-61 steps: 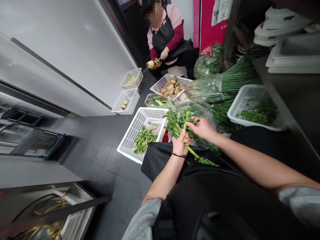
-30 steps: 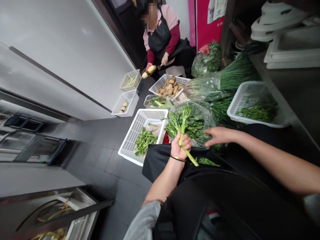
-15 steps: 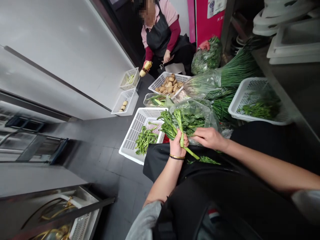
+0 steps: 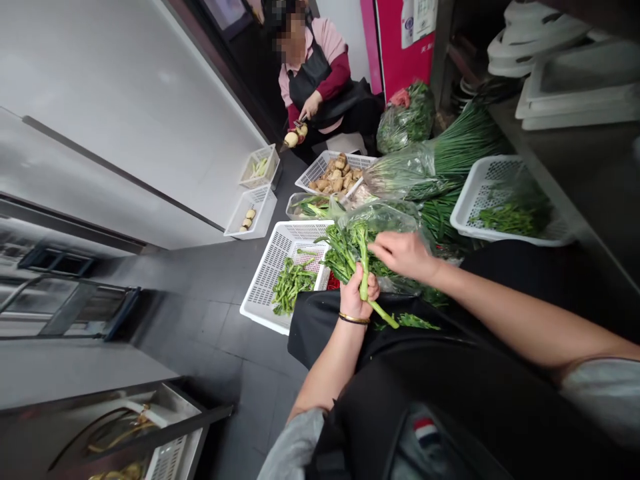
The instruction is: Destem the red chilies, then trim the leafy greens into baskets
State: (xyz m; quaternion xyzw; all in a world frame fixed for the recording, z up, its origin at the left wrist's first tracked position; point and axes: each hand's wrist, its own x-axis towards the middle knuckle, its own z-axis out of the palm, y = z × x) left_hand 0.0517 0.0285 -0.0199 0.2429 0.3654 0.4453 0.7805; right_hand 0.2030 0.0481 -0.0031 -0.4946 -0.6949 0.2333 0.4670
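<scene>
My left hand (image 4: 359,295) is wrapped round thick green broccolini stalks (image 4: 363,257), their heads pointing away from me and one cut end sticking out below the fist. Close to the upper stalk, my right hand (image 4: 406,255) has its thumb and fingers pinched together. What they pinch, if anything, is too small to make out. Behind both hands lies an open clear plastic bag (image 4: 407,212) of leafy greens. Trimmed stalks (image 4: 291,283) rest in a white perforated basket (image 4: 260,293) to the left. Loose leaves (image 4: 413,321) lie on my dark apron (image 4: 450,387).
Across from me a co-worker (image 4: 320,73) sits peeling a pale root, beside a basket of brown roots (image 4: 337,175). Two small white baskets (image 4: 250,212) stand by the wall. Bundled green stems (image 4: 465,143) and another white basket (image 4: 463,220) are at right, below a steel shelf (image 4: 560,193).
My right hand has moved up and left, from beside my left fist to the upper stalk. The left hand keeps its hold. The co-worker's hands have come together at the root.
</scene>
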